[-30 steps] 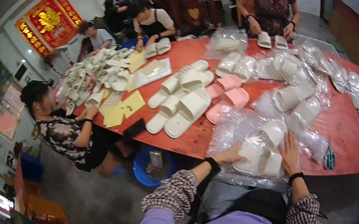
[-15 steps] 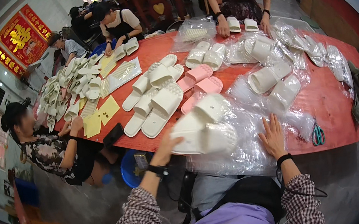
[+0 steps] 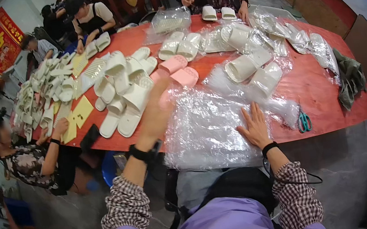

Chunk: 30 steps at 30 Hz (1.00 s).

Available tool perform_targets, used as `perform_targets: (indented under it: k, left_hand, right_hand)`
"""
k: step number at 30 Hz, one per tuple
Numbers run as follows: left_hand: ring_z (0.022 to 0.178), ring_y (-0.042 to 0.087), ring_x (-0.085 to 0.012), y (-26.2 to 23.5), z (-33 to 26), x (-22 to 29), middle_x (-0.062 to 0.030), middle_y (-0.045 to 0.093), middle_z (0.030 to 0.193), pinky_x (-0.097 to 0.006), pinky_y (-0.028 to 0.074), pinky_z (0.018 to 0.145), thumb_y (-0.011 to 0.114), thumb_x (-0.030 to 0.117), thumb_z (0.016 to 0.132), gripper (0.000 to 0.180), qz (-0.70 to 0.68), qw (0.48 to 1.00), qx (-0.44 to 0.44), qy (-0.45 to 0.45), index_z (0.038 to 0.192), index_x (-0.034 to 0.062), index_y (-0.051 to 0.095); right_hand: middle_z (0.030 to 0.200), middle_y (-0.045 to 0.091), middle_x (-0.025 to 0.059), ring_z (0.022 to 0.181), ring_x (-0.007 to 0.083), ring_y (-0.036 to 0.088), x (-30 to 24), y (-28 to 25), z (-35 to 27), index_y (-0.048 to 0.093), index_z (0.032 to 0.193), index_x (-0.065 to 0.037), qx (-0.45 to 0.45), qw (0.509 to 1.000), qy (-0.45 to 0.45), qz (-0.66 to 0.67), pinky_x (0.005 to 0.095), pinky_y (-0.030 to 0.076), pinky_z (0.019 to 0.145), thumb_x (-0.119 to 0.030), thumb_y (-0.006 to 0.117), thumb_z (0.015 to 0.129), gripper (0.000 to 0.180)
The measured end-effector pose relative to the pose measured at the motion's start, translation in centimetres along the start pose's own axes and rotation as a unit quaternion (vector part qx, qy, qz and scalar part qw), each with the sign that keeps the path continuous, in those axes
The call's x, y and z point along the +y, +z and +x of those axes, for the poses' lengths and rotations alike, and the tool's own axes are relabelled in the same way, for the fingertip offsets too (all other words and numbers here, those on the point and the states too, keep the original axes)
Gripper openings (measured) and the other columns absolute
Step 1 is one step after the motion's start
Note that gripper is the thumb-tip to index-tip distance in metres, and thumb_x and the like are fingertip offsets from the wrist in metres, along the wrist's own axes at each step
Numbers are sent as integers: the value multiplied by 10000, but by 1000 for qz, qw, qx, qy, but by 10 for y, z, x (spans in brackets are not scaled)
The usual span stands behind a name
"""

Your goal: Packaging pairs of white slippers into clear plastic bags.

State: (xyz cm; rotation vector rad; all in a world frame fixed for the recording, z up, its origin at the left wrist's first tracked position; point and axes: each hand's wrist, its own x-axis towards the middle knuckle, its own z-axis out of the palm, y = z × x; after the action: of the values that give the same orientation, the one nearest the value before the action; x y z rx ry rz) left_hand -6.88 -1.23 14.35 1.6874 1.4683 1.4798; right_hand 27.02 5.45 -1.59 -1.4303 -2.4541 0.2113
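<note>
My right hand (image 3: 255,128) lies flat with fingers spread on a stack of clear plastic bags (image 3: 208,125) at the near table edge. My left hand (image 3: 155,116) is smeared by motion above the table, left of the bags. Its fingers look stretched out, with nothing visible in them. Just beyond and left of it stands a pile of off-white slippers (image 3: 132,100), some stacked on others. A pair of pink slippers (image 3: 183,74) lies past my left fingertips, partly covered by the hand. Off-white slippers (image 3: 265,79) in clear plastic lie beyond my right hand.
Teal-handled scissors (image 3: 304,122) lie right of my right hand. Bagged slippers (image 3: 322,50) and a dark cloth (image 3: 350,77) occupy the right side of the red table (image 3: 329,115). A larger slipper heap (image 3: 43,85), yellow cards (image 3: 82,111) and co-workers are across and left.
The off-white slippers my left hand held over the bags are out of it, and the pile at left looks higher. My left hand has moved away from the bags; my right stays on them.
</note>
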Motion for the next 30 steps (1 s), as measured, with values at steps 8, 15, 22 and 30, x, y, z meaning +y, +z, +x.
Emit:
perform_targets:
  k: [8,15,22,30]
  left_hand:
    - [1413,112,-424,136,-63,-55,-194,147,1539,-639,95,1084,661,401,825,823,356,904,-232,32,1491,170,237]
    - [1424,-52,-453,135,-81,-102,-260,11,1547,-666,-63,1062,613,623,773,969,365,889,-265,-75,1522,237,133]
    - [1397,-3,-517,134,-73,-99,-253,41,1545,-716,11,1040,629,616,762,883,379,882,-278,-39,1485,250,278]
    - [1393,42,-521,124,-74,-91,-235,47,1549,-739,57,1030,653,596,753,904,423,860,-276,-73,1491,258,253]
  right_hand:
    - [1537,108,255,1428,413,85,-2,3,0,318,1473,-190,2,1000,-7,-11,524,149,1134,-572,533,858,755]
    - [1272,543,200,1155,338,538,35,-5,12,559,1222,-71,124,985,-19,118,371,449,942,-231,639,863,401]
    - [997,626,166,857,344,619,77,-84,106,632,971,-20,213,968,36,128,404,493,774,-138,586,872,161]
    - [1072,623,280,1013,428,598,78,-65,193,611,1048,32,-58,984,166,-19,493,483,848,-417,600,838,496]
